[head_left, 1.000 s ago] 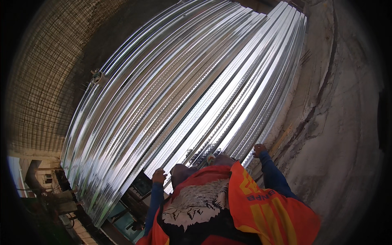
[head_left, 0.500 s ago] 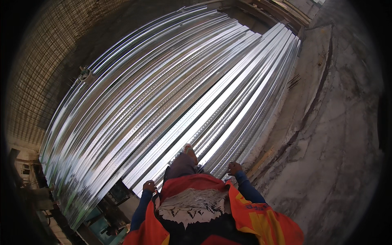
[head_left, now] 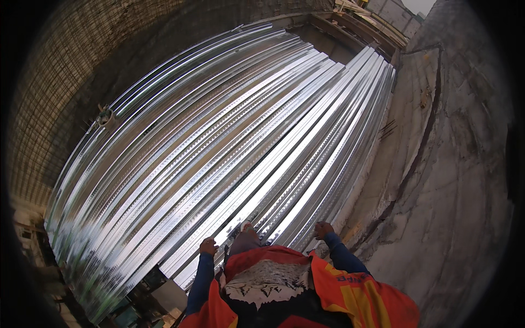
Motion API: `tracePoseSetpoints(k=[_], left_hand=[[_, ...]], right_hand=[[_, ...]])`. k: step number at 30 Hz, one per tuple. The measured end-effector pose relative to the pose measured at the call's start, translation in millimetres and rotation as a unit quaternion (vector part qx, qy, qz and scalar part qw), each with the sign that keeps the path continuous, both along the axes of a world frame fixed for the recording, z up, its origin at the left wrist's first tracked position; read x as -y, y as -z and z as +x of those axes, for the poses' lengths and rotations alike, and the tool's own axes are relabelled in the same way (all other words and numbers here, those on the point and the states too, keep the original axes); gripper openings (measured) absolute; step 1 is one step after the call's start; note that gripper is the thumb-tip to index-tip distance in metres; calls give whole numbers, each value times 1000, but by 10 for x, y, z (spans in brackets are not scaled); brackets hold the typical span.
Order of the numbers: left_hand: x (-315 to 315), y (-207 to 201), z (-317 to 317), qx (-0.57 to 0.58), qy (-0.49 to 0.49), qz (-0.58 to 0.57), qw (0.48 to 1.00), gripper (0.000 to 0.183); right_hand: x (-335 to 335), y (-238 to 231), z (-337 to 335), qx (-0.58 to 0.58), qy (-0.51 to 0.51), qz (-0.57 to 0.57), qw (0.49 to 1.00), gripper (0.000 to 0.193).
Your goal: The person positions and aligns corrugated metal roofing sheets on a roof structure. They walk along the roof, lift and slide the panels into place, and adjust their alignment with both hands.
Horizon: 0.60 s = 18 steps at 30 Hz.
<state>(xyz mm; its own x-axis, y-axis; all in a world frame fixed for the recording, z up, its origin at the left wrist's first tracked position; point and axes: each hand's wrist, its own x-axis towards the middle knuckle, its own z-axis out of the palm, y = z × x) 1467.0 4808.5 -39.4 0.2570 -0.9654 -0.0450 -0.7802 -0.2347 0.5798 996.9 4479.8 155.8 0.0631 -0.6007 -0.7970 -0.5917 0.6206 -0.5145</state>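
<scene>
Galvanised ribbed decking sheets (head_left: 219,147) already cover most of the span; both hands, left (head_left: 208,246) and right (head_left: 324,229), hover empty, loosely curled, above the near edge.

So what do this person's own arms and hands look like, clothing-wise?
Both forearms wear snug dark blue long sleeves reaching the wrists. The left hand and right hand are bare, with no gloves. Over the torso sits an orange high-visibility vest with yellow stripes on the right shoulder side. No watch or wristband can be made out at this size.
</scene>
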Motion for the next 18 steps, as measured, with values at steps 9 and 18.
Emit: tracePoseSetpoints(k=[9,18], left_hand=[[526,-566,53,-654,-428,80,619,28],[223,-992,-154,-145,-205,168,953,36]], right_hand=[[855,839,71,40,-261,-239,934,37],[1228,422,415,-121,-552,-238,790,42]])
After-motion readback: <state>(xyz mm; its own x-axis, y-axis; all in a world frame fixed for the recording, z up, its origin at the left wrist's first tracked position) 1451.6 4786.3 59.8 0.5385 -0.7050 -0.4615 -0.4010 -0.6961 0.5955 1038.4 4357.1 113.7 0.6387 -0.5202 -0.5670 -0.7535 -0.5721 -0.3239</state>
